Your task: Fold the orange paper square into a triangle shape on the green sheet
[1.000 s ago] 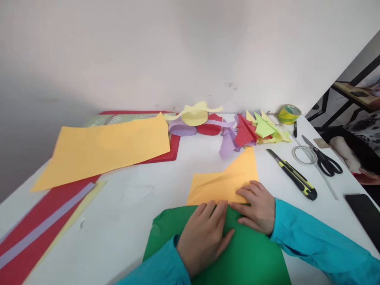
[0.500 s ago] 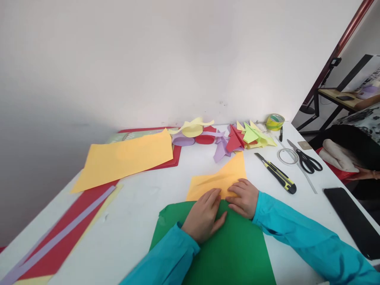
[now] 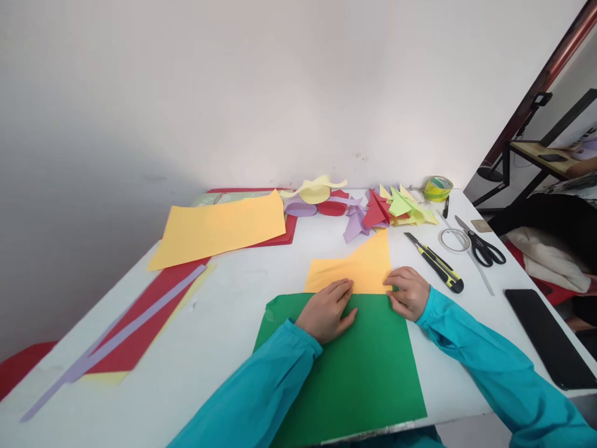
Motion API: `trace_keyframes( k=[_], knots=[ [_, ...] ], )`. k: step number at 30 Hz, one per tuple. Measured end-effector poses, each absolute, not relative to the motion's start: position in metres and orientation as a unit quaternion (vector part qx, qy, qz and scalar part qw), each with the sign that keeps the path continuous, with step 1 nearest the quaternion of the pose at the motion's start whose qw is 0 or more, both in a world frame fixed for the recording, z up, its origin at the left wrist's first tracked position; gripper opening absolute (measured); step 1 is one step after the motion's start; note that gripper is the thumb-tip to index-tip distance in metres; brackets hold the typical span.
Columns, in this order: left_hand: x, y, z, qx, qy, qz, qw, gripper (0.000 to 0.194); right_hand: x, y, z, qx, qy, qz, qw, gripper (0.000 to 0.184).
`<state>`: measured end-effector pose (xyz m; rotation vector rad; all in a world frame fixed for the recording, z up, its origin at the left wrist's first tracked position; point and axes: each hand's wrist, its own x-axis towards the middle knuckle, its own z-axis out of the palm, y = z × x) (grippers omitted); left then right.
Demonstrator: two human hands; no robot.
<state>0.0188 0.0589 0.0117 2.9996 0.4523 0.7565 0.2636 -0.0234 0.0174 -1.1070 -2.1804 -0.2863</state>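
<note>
A folded piece of orange paper lies with its lower edge along the top edge of a green sheet. A point of the orange paper sticks up at its far right. My left hand rests open with fingers stretched out, its fingertips on the orange paper and its palm over the green sheet. At the lower right corner of the orange paper, my right hand has its fingers bent and drawn together on the edge. A bit of green shows between thumb and fingers there.
Beyond my right hand are a utility knife, scissors, a tape ring and a black phone-like slab. Folded paper shapes and yellow-green tape line the wall. Left are an orange sheet and purple strips.
My right hand has moved right, from the middle of the orange paper's lower edge to its right corner. My left hand stays on the paper. The view has shifted slightly.
</note>
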Motion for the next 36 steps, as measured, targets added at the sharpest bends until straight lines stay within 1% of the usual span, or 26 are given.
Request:
trace_keyframes(
  k=[7, 14, 18, 21, 26, 32, 36],
  knots=[
    [0.017, 0.057, 0.014, 0.959, 0.153, 0.237, 0.036, 0.037, 0.274, -0.025, 0.017, -0.431, -0.832, -0.065, 0.343, 0.022],
    [0.020, 0.050, 0.024, 0.962, 0.161, 0.217, 0.041, 0.038, 0.277, -0.025, 0.026, -0.439, -0.830, -0.022, 0.342, 0.017],
    [0.036, 0.027, 0.035, 0.962, 0.230, 0.146, 0.008, 0.044, 0.270, -0.025, 0.031, -0.446, -0.829, -0.021, 0.337, 0.012],
    [0.051, 0.011, 0.038, 0.953, 0.268, 0.137, 0.020, 0.047, 0.265, -0.028, 0.035, -0.465, -0.828, -0.002, 0.314, 0.011],
    [0.059, 0.005, 0.033, 0.946, 0.271, 0.178, 0.020, 0.042, 0.261, -0.028, 0.040, -0.478, -0.831, 0.017, 0.282, 0.022],
    [0.051, 0.010, 0.034, 0.944, 0.269, 0.184, 0.053, 0.034, 0.262, -0.025, 0.037, -0.486, -0.823, 0.031, 0.293, 0.032],
    [0.051, 0.009, 0.036, 0.945, 0.269, 0.176, 0.050, 0.034, 0.263, -0.023, 0.037, -0.474, -0.830, 0.034, 0.291, 0.036]
  ],
)
